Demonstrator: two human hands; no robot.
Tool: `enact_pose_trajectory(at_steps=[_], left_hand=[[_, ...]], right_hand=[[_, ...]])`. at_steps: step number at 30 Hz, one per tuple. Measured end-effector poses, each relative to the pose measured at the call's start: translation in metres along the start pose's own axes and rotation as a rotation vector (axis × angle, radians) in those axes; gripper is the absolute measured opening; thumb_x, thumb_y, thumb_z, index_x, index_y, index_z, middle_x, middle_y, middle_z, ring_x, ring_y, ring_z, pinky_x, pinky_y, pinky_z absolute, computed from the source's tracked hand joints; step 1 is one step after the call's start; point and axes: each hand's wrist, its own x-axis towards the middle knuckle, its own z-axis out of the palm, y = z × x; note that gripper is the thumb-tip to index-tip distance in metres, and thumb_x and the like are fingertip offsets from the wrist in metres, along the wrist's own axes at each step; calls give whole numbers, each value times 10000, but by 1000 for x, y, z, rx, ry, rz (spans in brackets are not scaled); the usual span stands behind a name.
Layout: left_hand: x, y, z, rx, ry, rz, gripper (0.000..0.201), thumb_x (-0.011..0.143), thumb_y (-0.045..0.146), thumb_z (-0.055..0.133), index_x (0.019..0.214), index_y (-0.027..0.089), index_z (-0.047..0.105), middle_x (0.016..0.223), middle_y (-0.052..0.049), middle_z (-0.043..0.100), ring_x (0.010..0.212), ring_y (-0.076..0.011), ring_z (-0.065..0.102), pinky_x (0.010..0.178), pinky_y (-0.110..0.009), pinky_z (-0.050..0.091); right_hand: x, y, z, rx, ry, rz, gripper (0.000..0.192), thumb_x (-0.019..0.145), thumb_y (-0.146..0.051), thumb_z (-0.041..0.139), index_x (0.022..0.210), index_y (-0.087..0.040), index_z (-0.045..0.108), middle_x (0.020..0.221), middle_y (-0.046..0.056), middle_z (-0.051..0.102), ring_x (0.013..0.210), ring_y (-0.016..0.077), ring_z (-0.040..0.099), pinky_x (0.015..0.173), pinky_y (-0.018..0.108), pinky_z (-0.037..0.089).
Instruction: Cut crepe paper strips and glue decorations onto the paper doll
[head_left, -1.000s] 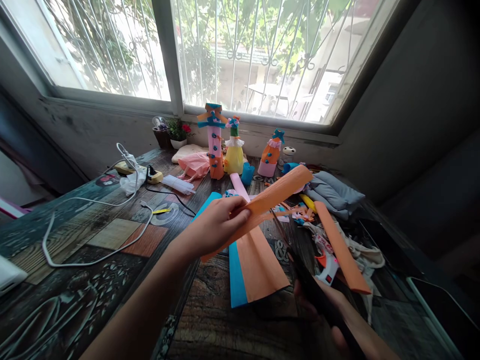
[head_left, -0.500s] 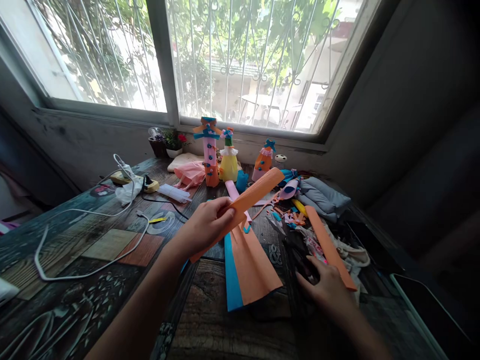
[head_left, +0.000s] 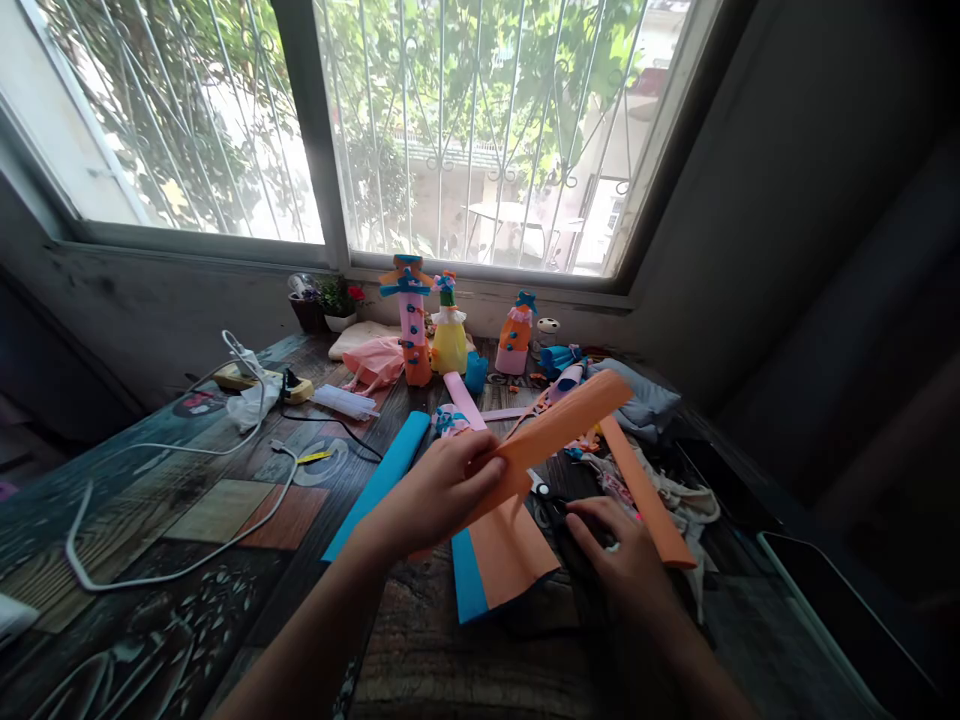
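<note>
My left hand [head_left: 442, 490] grips a long folded strip of orange paper [head_left: 559, 425], holding it above the table and slanting up to the right. My right hand [head_left: 622, 565] rests low on the table with its fingers spread over black-handled scissors [head_left: 551, 505]; whether it grips them I cannot tell. Beneath both hands lie an orange sheet [head_left: 510, 545] on a blue sheet [head_left: 465, 590]. A blue paper roll [head_left: 382, 480] lies to the left, and another orange strip [head_left: 645, 490] to the right.
Decorated bottle figures [head_left: 409, 320] stand by the window sill. A white cable [head_left: 172, 500] and power strip [head_left: 255, 380] lie at left, a grey cloth [head_left: 637, 400] and paper scraps at right, and a dark tray [head_left: 840, 610] at the near right edge.
My right hand put the scissors down on the table and now lies over them nearer the sheets. The left hand kept the orange strip and shifted slightly right.
</note>
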Motion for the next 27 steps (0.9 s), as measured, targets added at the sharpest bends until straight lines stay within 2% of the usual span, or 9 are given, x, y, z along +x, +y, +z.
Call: enact_pose_trajectory(at_steps=[2,3,6,9,12,16,21,27], left_hand=[[-1,4,3,-5,-23,14,248,894,304,387,703,160,450,691,22,423,644,-117,415,557,-220,314],[-2,6,4,-11,-37,16,251,897,302,384,698,160,443,680,25,414,633,-114,404,552,-221,306],[-4,10,6,-34,-69,15,240,903,303,380,718,165,445,673,30,418,624,-112,399,545,-228,293],[-5,9,7,-62,-102,-4,234,902,314,381,729,171,447,675,31,428,619,-113,398,533,-233,284],[-6,8,7,-70,-134,-11,224,893,306,393,715,174,427,679,33,433,626,-115,398,546,-234,289],[-6,6,8,-40,-149,1,226,885,290,394,691,175,399,677,33,422,633,-120,393,556,-239,278],[-5,5,8,-42,-168,-10,227,885,300,396,695,176,386,681,37,412,644,-122,389,574,-242,281],[-4,3,10,-96,-194,-17,260,855,375,486,718,170,404,700,44,392,653,-114,381,575,-234,282]], right_hand=[[-4,-24,0,486,-233,16,431,880,-481,431,870,-151,707,808,70,654,828,216,587,766,335,420],[-6,-36,1,676,-273,40,490,875,-524,419,829,-147,729,706,50,631,738,192,571,720,314,417],[-8,-64,4,1175,-271,220,492,795,-574,537,767,-136,758,607,20,596,615,131,497,624,256,394],[-4,-77,5,1491,-191,461,355,685,-479,720,716,-126,752,655,21,647,600,94,496,591,214,396],[1,-79,4,1597,-128,587,230,590,-317,827,674,-122,740,626,3,653,563,71,505,543,190,392],[4,-77,4,1625,-81,636,232,500,-251,869,617,-119,719,529,-24,601,527,73,496,515,186,397],[4,-78,6,1585,-101,534,182,542,-237,847,600,-135,708,509,-41,554,499,67,441,506,189,394],[5,-79,5,1511,-18,421,192,564,-257,837,664,-136,728,532,-42,555,522,63,413,543,167,394]])
